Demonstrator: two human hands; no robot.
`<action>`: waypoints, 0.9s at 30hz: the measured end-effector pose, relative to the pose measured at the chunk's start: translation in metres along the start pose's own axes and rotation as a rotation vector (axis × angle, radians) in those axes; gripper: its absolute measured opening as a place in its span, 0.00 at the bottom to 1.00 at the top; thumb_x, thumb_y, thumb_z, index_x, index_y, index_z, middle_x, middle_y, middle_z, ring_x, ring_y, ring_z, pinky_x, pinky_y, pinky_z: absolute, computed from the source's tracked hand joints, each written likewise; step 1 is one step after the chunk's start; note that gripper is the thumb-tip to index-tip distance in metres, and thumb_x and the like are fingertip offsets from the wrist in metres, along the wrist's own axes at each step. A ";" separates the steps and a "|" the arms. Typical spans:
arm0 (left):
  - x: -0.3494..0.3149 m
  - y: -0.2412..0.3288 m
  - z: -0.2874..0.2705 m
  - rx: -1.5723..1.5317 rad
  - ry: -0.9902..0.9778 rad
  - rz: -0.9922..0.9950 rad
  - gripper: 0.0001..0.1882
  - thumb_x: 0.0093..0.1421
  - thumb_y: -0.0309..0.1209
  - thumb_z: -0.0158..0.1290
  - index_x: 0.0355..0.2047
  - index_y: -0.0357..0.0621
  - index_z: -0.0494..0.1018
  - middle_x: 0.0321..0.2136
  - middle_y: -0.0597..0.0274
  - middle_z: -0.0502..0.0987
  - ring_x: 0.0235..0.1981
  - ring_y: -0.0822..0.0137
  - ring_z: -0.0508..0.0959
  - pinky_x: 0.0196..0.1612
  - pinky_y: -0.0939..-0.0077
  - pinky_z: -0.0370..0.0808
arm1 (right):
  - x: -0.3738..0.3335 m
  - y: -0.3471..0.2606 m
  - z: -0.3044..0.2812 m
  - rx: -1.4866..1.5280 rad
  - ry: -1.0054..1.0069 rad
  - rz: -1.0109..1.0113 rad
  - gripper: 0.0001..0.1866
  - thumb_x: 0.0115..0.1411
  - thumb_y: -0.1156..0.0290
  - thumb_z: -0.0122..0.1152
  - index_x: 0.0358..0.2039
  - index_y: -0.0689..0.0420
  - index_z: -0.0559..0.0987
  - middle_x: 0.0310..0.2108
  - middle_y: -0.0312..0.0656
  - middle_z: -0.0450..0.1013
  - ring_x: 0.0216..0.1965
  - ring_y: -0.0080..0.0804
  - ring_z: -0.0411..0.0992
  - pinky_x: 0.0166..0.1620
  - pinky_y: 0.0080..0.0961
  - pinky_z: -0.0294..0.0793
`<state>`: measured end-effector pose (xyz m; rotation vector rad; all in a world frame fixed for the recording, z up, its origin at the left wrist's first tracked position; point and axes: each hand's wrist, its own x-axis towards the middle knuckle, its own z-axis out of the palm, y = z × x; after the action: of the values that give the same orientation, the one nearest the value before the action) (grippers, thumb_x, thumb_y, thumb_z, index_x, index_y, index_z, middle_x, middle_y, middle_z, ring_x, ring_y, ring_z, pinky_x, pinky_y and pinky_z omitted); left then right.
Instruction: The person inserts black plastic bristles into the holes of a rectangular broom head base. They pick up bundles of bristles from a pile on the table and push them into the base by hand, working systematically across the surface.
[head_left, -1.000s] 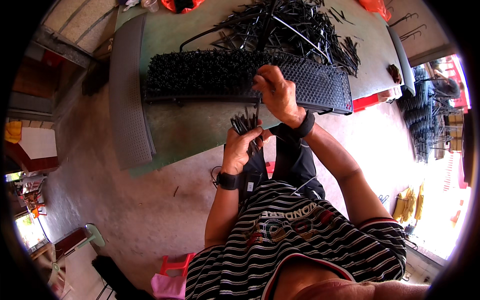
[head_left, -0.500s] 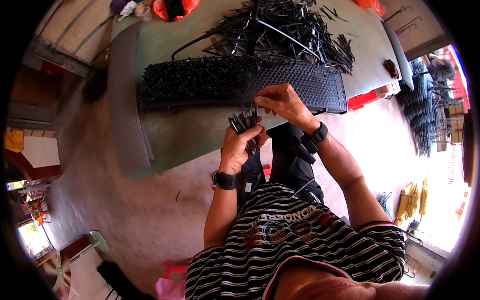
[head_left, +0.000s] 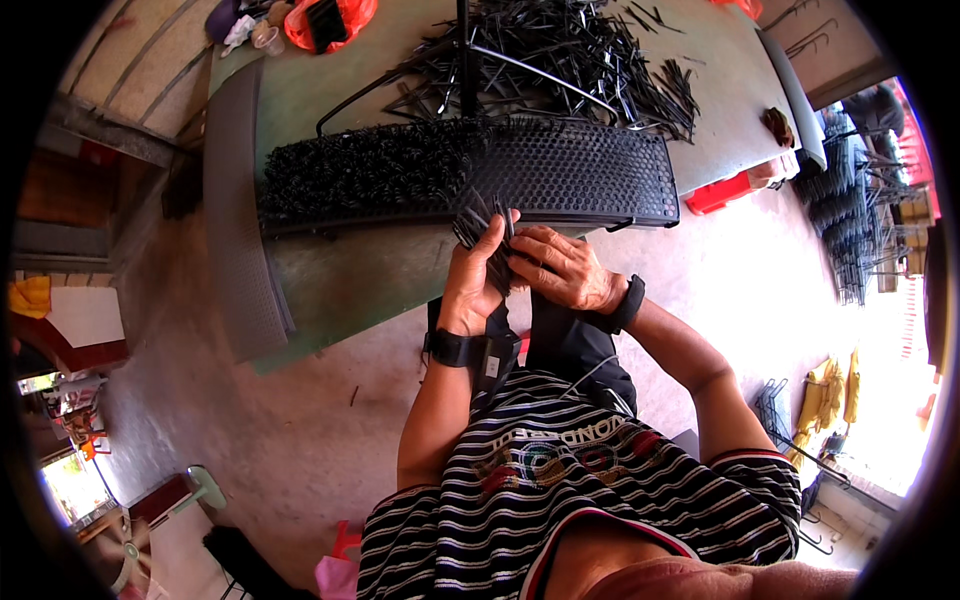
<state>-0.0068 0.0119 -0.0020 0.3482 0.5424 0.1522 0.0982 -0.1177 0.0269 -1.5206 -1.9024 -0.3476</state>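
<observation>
My left hand (head_left: 474,272) is closed around a bundle of thin black strips (head_left: 470,228), their ends fanning out above the thumb. Against the side of that bundle, my right hand (head_left: 566,268) has its fingers curled and pressed together on the strips; its fingertips are partly hidden. Just beyond both hands lies a long black perforated panel (head_left: 590,172) on a metal frame. Dense black bristle-like tufts (head_left: 360,180) fill its left part, while rows of holes show on its right part. The bundle's tips overlap the panel's near edge.
A loose heap of black strips (head_left: 560,65) covers the green table (head_left: 330,290) behind the panel. Thin metal legs (head_left: 540,72) rise from the panel. A grey perforated sheet (head_left: 235,220) hangs over the table's left end. Stacked dark frames (head_left: 845,220) stand at right.
My right hand has come down from the panel's near edge to the bundle in my left hand. The panel and table have shifted slightly left in view.
</observation>
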 end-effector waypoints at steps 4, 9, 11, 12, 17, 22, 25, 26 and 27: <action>-0.004 0.000 0.004 0.083 0.009 0.063 0.11 0.53 0.23 0.55 0.39 0.37 0.73 0.28 0.59 0.77 0.21 0.66 0.76 0.18 0.71 0.72 | 0.002 -0.001 -0.003 0.140 0.103 0.344 0.11 0.52 0.69 0.63 0.33 0.63 0.76 0.33 0.46 0.72 0.34 0.41 0.73 0.33 0.31 0.74; -0.009 0.003 0.008 0.328 0.052 0.088 0.09 0.51 0.20 0.57 0.34 0.35 0.73 0.28 0.57 0.77 0.19 0.66 0.76 0.18 0.73 0.74 | 0.024 0.023 -0.005 0.485 -0.056 1.128 0.14 0.57 0.65 0.59 0.29 0.65 0.79 0.17 0.41 0.72 0.16 0.22 0.68 0.20 0.21 0.65; -0.011 0.002 0.013 0.390 0.069 0.138 0.09 0.51 0.20 0.57 0.34 0.35 0.73 0.27 0.57 0.77 0.19 0.66 0.76 0.18 0.73 0.74 | 0.025 0.031 0.001 0.581 -0.113 1.160 0.14 0.55 0.64 0.62 0.29 0.66 0.80 0.16 0.40 0.73 0.14 0.17 0.66 0.18 0.18 0.63; -0.011 0.001 0.016 0.421 0.077 0.163 0.08 0.51 0.20 0.57 0.33 0.35 0.73 0.27 0.57 0.77 0.18 0.66 0.76 0.18 0.74 0.74 | 0.023 0.032 0.003 0.644 -0.056 1.197 0.14 0.55 0.65 0.61 0.29 0.66 0.79 0.17 0.39 0.73 0.14 0.17 0.66 0.18 0.17 0.63; -0.010 0.006 0.003 0.288 0.094 0.093 0.09 0.54 0.25 0.56 0.37 0.40 0.74 0.27 0.61 0.77 0.20 0.67 0.76 0.23 0.75 0.75 | 0.030 0.036 0.006 0.946 0.291 1.305 0.10 0.56 0.71 0.59 0.29 0.68 0.77 0.21 0.39 0.75 0.18 0.19 0.71 0.20 0.15 0.68; -0.014 0.010 0.003 0.285 0.110 0.127 0.10 0.53 0.22 0.54 0.38 0.38 0.74 0.28 0.61 0.76 0.22 0.69 0.75 0.23 0.73 0.76 | 0.057 0.053 0.004 0.477 0.526 0.997 0.09 0.57 0.76 0.56 0.39 0.64 0.71 0.24 0.42 0.75 0.24 0.26 0.77 0.24 0.18 0.73; -0.012 0.008 -0.003 0.279 0.140 0.139 0.11 0.53 0.20 0.54 0.38 0.37 0.74 0.29 0.61 0.76 0.22 0.70 0.74 0.24 0.73 0.76 | 0.069 0.061 0.010 0.166 0.475 0.820 0.12 0.57 0.79 0.55 0.41 0.60 0.66 0.22 0.44 0.74 0.24 0.28 0.77 0.24 0.20 0.74; -0.012 0.008 -0.004 0.282 0.158 0.148 0.11 0.53 0.20 0.54 0.38 0.36 0.74 0.29 0.61 0.76 0.23 0.70 0.74 0.24 0.72 0.76 | 0.070 0.064 0.013 0.158 0.459 0.803 0.12 0.57 0.79 0.55 0.41 0.60 0.66 0.22 0.44 0.74 0.24 0.29 0.77 0.24 0.21 0.74; -0.013 0.008 -0.004 0.267 0.163 0.160 0.11 0.52 0.20 0.54 0.38 0.37 0.74 0.28 0.61 0.76 0.23 0.70 0.74 0.24 0.73 0.76 | 0.070 0.067 0.016 0.151 0.442 0.785 0.12 0.57 0.79 0.55 0.41 0.60 0.66 0.22 0.45 0.74 0.24 0.30 0.77 0.24 0.21 0.74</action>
<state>-0.0199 0.0172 0.0037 0.6436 0.6983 0.2652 0.1487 -0.0356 0.0471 -1.7680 -0.8801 -0.1515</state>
